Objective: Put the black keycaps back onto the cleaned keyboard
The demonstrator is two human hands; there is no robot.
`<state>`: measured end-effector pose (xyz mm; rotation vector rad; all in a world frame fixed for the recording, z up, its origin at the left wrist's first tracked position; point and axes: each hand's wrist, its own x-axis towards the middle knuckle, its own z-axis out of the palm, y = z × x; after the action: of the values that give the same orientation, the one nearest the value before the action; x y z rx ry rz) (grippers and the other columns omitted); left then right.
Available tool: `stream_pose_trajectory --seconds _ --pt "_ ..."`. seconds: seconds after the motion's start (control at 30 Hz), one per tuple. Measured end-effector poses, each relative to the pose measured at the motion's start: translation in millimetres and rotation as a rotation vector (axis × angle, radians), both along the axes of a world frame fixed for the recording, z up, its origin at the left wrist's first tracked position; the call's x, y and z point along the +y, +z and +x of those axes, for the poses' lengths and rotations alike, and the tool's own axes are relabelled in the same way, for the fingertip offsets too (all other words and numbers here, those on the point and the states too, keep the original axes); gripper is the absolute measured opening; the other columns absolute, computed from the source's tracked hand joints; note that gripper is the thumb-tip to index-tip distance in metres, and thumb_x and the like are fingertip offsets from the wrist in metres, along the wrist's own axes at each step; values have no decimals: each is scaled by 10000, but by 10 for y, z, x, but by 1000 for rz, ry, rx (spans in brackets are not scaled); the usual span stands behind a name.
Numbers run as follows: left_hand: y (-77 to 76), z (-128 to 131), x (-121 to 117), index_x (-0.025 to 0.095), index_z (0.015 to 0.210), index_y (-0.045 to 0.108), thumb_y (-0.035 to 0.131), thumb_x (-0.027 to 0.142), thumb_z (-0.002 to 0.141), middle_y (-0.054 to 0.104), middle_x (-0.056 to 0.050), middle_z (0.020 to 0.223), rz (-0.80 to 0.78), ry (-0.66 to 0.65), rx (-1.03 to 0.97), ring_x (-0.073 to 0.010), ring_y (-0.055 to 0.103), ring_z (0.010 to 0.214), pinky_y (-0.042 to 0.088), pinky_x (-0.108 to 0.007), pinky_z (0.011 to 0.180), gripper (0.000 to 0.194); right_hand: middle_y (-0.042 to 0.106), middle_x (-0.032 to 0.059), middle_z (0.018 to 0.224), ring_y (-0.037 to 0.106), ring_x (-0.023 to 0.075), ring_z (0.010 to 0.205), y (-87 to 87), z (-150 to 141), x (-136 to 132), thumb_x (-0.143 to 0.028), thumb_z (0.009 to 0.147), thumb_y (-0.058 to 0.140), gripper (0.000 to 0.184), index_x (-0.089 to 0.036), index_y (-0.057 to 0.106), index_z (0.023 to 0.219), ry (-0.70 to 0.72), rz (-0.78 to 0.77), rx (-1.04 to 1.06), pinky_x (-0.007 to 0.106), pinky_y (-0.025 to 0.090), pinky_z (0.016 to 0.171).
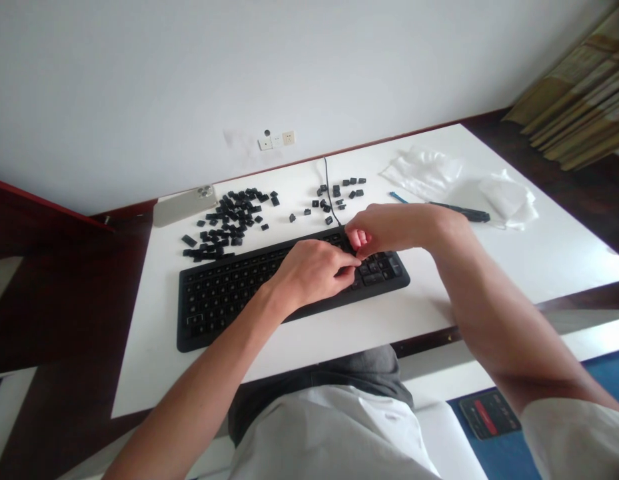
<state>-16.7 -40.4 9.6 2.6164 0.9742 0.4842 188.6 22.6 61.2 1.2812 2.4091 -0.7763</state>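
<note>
A black keyboard (224,293) lies on the white table (489,267), most of its keycaps removed. My left hand (314,270) rests curled on the keyboard's right-centre, fingers pinched together over the keys. My right hand (384,227) is curled just beyond it over the keyboard's upper right part, fingertips pressed together; what they pinch is too small to make out. The two hands nearly touch. A pile of loose black keycaps (229,223) lies behind the keyboard at the left, and a smaller scatter of keycaps (339,193) sits beside the cable (329,183).
A phone (184,205) lies face down at the table's far left corner. Clear plastic bags (424,170) and crumpled white tissue (509,197) sit at the far right, with a dark pen-like tool (464,212) beside them. Another phone (489,413) lies low at the right. A wall socket (276,140) is behind.
</note>
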Motion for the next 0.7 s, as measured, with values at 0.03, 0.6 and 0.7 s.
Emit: stream_pose_trajectory --seconds 0.03,0.6,0.7 --pt "-2 2 -2 261 1120 882 665 219 970 856 -28 954 -5 9 -1 -219 799 852 613 -340 826 267 714 22 791 619 183 677 10 -3 1 -253 824 799 92 -225 711 825 -3 -12 -2 347 400 632" --pt "61 75 -49 322 1120 883 697 220 944 845 -35 928 -30 117 79 -219 773 843 608 -350 860 276 706 47 827 610 194 714 104 -113 -57 -198 883 718 72 -208 680 823 -20 -32 -155 344 388 635" --pt "67 80 -56 317 1106 884 679 224 952 842 -37 911 -24 123 124 -226 775 836 603 -351 837 273 698 52 804 605 194 686 101 -140 -68 -184 872 705 32 -202 706 845 -10 -20 -181 347 378 625"
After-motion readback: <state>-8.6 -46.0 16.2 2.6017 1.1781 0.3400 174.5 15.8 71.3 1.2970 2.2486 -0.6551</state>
